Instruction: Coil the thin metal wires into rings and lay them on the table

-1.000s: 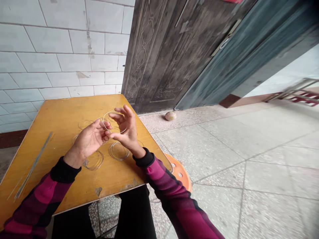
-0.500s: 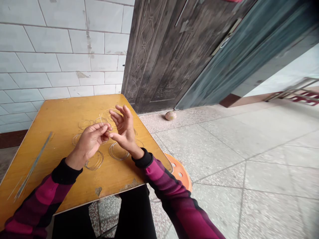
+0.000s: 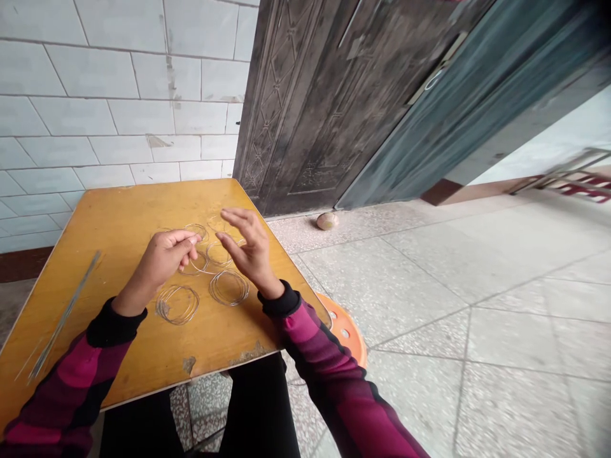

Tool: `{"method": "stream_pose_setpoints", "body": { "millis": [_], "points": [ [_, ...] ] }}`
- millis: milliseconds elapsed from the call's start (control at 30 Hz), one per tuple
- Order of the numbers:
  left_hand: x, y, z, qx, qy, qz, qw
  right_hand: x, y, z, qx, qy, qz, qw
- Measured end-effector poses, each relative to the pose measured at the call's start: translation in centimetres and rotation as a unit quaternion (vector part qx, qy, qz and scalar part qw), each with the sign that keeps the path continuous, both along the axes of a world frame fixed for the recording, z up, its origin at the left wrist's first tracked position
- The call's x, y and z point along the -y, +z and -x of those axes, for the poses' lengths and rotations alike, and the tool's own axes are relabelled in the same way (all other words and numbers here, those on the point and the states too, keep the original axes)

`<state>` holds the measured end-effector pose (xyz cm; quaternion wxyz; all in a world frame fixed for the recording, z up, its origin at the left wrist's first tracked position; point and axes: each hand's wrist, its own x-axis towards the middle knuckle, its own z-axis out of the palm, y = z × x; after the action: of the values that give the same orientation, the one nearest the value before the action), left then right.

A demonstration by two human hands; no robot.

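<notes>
My left hand (image 3: 162, 259) is over the middle of the table, thumb and fingertips pinched on a thin metal wire that is hard to see against the tabletop. To its right my right hand (image 3: 252, 249) is raised with thumb and fingers apart, holding nothing visible. Below the hands lie a wire coil (image 3: 177, 322) on the left and another wire coil (image 3: 229, 304) on the right. Several more rings of wire sit behind and between the hands, partly hidden by them.
A bundle of straight wires (image 3: 65, 315) lies along the left of the yellow table (image 3: 119, 216). An orange stool (image 3: 351, 331) stands by the table's right edge. A roundish object (image 3: 327, 221) rests on the floor near the dark door (image 3: 315, 127). A tiled wall (image 3: 119, 114) stands behind.
My hands have moved apart: the left went slightly left, the right slightly right. The upright wire end above my left fingers no longer shows, and more of the coils are visible.
</notes>
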<state>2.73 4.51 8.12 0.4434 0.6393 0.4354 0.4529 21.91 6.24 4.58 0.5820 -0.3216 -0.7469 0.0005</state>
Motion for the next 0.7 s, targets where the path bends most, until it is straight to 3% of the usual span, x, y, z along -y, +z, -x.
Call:
{"method": "stream_pose_setpoints", "body": {
  "millis": [233, 700],
  "points": [
    [0.3, 0.2, -0.7, -0.084, -0.011, 0.018, 0.996, -0.4, -0.6, -0.1, 0.194, -0.137, -0.100, 0.966],
    [0.2, -0.2, -0.9, -0.059, -0.027, 0.030, 0.997, -0.2, -0.2, 0.1, 0.211, -0.163, -0.104, 0.958]
  ]
}}
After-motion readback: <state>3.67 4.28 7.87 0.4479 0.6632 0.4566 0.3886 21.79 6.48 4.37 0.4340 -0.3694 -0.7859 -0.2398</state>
